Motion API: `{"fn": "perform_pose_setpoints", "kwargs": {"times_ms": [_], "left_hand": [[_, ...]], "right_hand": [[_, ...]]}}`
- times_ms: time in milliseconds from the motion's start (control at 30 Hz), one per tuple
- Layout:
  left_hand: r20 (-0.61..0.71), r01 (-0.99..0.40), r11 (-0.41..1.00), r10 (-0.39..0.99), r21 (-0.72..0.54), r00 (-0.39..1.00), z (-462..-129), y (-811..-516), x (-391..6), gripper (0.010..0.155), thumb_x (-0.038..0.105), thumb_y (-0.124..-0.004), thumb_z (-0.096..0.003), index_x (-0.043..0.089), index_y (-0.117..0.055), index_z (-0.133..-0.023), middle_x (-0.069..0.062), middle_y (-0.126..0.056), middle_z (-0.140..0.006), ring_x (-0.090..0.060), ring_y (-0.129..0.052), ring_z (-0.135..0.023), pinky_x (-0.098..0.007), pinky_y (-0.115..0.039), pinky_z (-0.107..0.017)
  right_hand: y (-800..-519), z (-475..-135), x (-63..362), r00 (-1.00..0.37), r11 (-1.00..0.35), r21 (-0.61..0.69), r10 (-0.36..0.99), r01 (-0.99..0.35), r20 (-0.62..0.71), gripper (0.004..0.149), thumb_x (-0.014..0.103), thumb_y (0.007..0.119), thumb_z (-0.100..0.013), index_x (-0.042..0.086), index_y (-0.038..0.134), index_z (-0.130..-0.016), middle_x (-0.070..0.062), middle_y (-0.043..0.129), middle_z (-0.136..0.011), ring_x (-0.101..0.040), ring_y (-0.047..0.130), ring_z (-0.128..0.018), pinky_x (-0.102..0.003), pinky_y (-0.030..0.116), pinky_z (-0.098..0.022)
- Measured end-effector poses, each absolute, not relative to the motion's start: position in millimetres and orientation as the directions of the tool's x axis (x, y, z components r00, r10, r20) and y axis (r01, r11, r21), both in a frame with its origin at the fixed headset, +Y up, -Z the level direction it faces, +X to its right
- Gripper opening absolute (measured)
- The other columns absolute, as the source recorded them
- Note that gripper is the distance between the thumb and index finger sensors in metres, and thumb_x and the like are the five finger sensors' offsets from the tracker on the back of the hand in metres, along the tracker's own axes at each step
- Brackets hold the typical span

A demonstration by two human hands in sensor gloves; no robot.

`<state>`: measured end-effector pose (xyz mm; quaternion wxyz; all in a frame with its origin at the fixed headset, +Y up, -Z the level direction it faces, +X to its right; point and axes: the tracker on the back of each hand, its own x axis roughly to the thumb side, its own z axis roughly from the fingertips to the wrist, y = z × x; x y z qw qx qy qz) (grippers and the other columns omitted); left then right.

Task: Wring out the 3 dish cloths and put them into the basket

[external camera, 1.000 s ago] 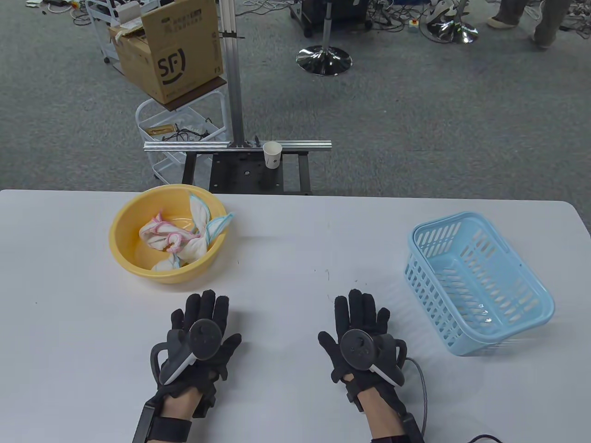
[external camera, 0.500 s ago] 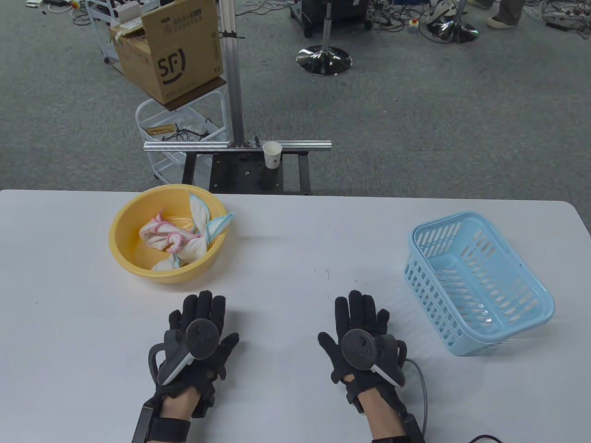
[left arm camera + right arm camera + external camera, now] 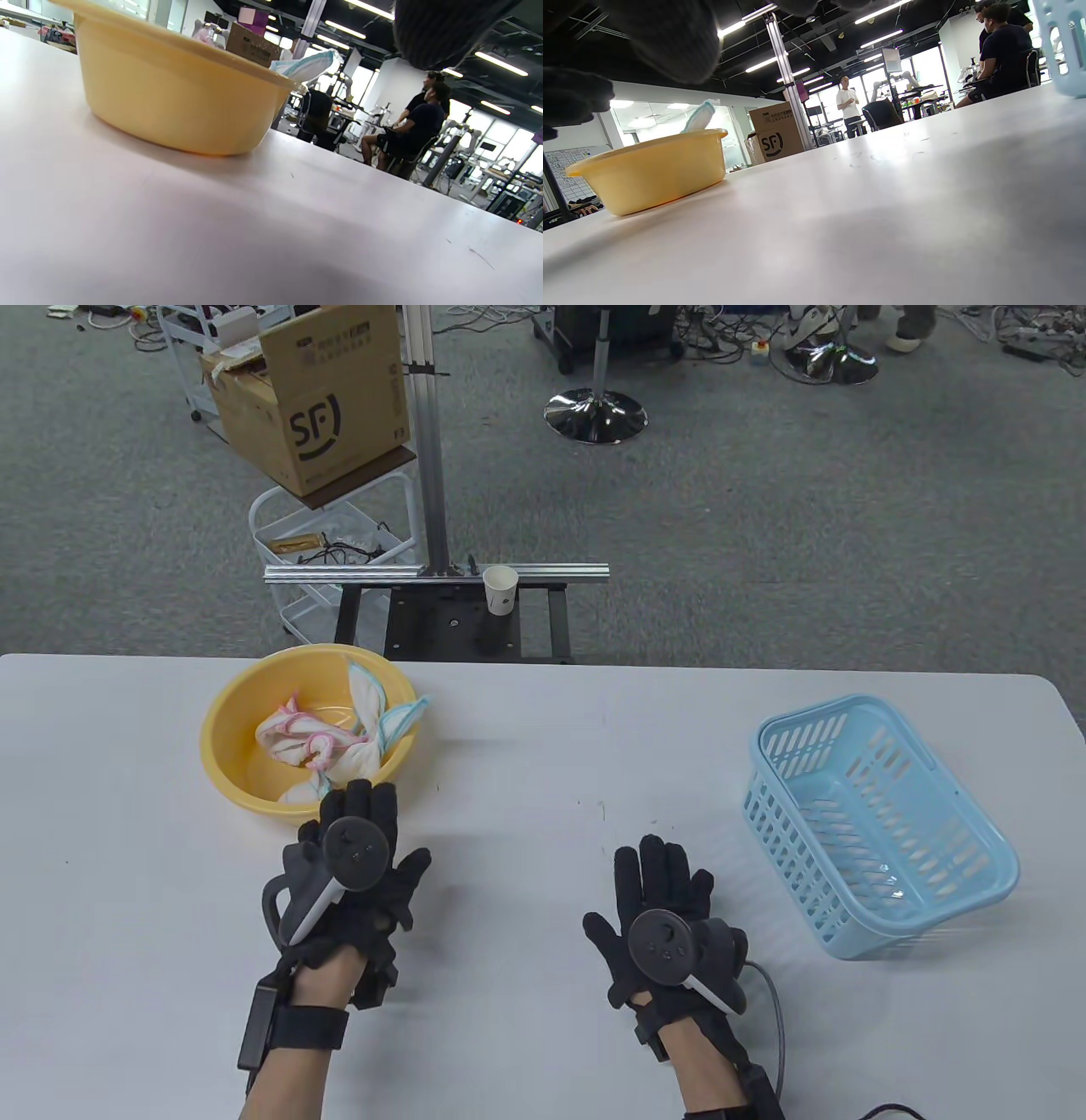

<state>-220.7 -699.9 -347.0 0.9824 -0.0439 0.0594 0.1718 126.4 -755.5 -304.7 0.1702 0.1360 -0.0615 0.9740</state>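
A yellow bowl (image 3: 222,734) on the table's left holds bunched dish cloths (image 3: 327,742), white with pink and blue trim; one blue-edged corner (image 3: 306,66) hangs over the rim. My left hand (image 3: 361,836) is raised off the table with straight fingers, its tips at the bowl's near rim, holding nothing. My right hand (image 3: 662,886) lies flat on the table with fingers spread, empty. The light blue slotted basket (image 3: 976,891) stands at the right with nothing in it. In the right wrist view the bowl (image 3: 649,171) sits at the left and the basket's edge (image 3: 1062,46) at the top right.
A white table (image 3: 526,780) carries everything. Beyond its far edge stand a metal frame with a paper cup (image 3: 501,589), a cardboard box (image 3: 318,398) on a wire cart, and a chair base (image 3: 594,415). People sit and stand in the background of the wrist views.
My left hand lifted off the table and moved forward to the bowl's near rim. The right hand stayed put.
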Motion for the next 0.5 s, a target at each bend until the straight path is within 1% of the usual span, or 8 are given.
{"fn": "perform_pose_setpoints", "kwargs": {"times_ms": [100,233,500], "left_hand": [[-0.156,-0.344,0.937,0.33,-0.07,0.931,-369,-688,-220,0.093,0.064,-0.076,-0.0439,0.042,-0.014,-0.11,0.015,-0.013,-0.118,-0.021,-0.013,-0.116,-0.055,-0.02,-0.083],[-0.18,-0.277,0.957,0.258,-0.091,0.949,-400,-679,-216,0.094,0.064,-0.076,-0.0439,0.041,-0.013,-0.11,0.014,-0.013,-0.119,-0.021,-0.014,-0.116,-0.055,-0.021,-0.083],[-0.268,-0.261,0.952,0.213,-0.158,0.939,-460,-683,-211,0.095,0.063,-0.077,-0.044,0.042,-0.01,-0.109,0.013,-0.013,-0.118,-0.021,-0.015,-0.116,-0.056,-0.022,-0.083]], "right_hand": [[-756,-305,126,-0.9,-0.93,-0.072,0.328,-0.362,0.289,0.084,0.058,0.072,-0.054,0.015,0.027,-0.109,-0.022,0.021,-0.115,-0.052,0.022,-0.106,-0.076,0.027,-0.069],[-756,-305,127,-0.9,-0.929,-0.076,0.328,-0.362,0.286,0.084,0.058,0.072,-0.054,0.015,0.027,-0.109,-0.022,0.021,-0.115,-0.052,0.023,-0.106,-0.076,0.027,-0.069],[-757,-305,128,-0.897,-0.924,-0.06,0.348,-0.377,0.274,0.083,0.057,0.072,-0.054,0.015,0.027,-0.109,-0.022,0.021,-0.115,-0.052,0.023,-0.106,-0.076,0.027,-0.069]]}}
